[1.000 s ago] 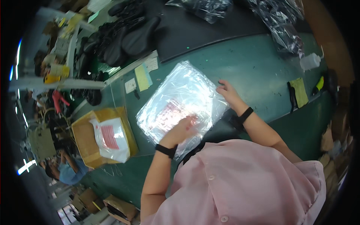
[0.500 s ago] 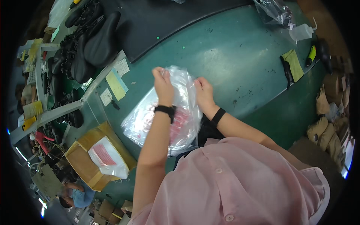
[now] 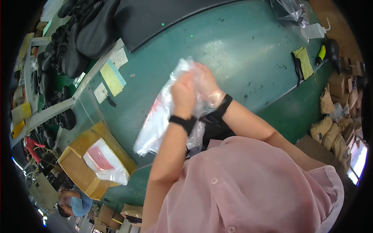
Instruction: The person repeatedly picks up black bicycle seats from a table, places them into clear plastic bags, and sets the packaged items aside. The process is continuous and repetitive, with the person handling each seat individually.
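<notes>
Some crumpled, glossy clear plastic (image 3: 158, 115) (partly red)

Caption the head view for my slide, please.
Left hand and right hand hold translucent, red-printed plastic over a green table.

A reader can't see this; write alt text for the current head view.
A person's left hand and right hand, close together, hold red-printed plastic over a green table. An open cardboard box and black saddles sit at left.

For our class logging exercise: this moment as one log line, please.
left hand: touching plastic bag | right hand: touching same bag | nearby: open carton, white bag inside
</notes>
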`<state>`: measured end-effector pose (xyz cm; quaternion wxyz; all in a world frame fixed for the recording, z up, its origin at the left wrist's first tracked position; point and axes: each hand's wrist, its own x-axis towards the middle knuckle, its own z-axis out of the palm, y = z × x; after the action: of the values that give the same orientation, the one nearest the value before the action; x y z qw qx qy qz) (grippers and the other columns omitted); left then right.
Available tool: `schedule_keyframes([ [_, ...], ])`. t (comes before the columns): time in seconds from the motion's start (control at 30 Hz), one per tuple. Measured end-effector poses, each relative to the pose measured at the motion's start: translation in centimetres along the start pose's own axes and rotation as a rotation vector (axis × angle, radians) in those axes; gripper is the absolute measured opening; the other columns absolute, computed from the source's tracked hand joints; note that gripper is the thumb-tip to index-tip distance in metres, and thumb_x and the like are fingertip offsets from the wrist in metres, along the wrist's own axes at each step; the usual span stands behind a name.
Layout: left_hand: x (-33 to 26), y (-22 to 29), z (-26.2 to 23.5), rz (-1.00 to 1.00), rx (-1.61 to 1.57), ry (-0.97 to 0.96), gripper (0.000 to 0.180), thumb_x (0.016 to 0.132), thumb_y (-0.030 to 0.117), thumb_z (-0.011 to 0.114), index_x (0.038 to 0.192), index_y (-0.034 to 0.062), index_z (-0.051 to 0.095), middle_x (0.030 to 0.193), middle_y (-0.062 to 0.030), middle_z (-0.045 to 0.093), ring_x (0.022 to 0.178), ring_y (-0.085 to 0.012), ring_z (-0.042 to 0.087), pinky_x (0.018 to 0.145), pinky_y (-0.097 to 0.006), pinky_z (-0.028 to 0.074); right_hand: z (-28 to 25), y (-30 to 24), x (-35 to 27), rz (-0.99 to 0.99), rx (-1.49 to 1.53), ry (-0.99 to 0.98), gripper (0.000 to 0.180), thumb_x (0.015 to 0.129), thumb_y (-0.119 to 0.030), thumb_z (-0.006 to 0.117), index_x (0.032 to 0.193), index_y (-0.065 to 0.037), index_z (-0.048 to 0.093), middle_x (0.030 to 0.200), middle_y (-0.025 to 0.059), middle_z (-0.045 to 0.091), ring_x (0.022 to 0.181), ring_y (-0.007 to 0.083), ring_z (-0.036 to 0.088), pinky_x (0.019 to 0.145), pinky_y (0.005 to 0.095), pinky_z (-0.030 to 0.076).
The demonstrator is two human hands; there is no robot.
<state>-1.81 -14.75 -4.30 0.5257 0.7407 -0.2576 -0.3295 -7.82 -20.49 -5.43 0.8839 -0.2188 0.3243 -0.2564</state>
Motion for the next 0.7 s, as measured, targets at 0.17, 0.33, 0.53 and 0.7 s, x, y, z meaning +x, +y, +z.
schedule_keyframes([
  [0.17,-2.5,1.1,0.7,0.31,0.124,-0.008,0.036,0.096,0.024,0.048,0.076,-0.003,0.059,0.062,-0.0185,0.058,0.056,-0.0265,0.057,0.058,-0.04,0.045,-1.5,-2.0,1.7,0.243,0.308,-0.158,0.029,0.094,-0.024,0.05,0.077,-0.004,0.061,0.072,-0.0024,0.059,0.061,0.0105,0.052,0.056,0.0261,0.044],
  [0.33,1.6,-0.7,-4.8,0.039,0.146,0.163,0.04,0.098,0.029,0.047,0.074,-0.0006,0.056,0.061,-0.0048,0.051,0.056,-0.0165,0.044,0.055,-0.032,0.04,1.5,0.0,-4.2,-0.052,-0.356,-0.175,0.022,0.094,-0.018,0.05,0.088,-0.002,0.063,0.079,0.0023,0.063,0.067,0.01,0.057,0.06,0.026,0.046],
  [0.53,2.9,-0.5,-6.1,0.162,0.038,0.12,0.027,0.096,0.029,0.054,0.097,0.0029,0.059,0.072,-0.0013,0.054,0.063,-0.0133,0.048,0.061,-0.028,0.042,2.0,-2.1,-3.0,0.07,-0.297,-0.071,0.029,0.097,-0.024,0.05,0.099,0.002,0.062,0.088,0.0027,0.064,0.075,0.008,0.058,0.069,0.0245,0.048],
  [0.7,-1.0,3.6,-1.7,0.358,0.129,-0.036,0.014,0.094,0.019,0.056,0.096,0.0044,0.057,0.083,-0.0012,0.058,0.078,-0.0103,0.054,0.067,-0.026,0.044,-3.0,0.0,0.7,-0.002,-0.038,0.132,0.033,0.096,-0.035,0.053,0.081,-0.007,0.058,0.067,-0.0001,0.054,0.056,0.0097,0.051,0.053,0.0281,0.044],
])
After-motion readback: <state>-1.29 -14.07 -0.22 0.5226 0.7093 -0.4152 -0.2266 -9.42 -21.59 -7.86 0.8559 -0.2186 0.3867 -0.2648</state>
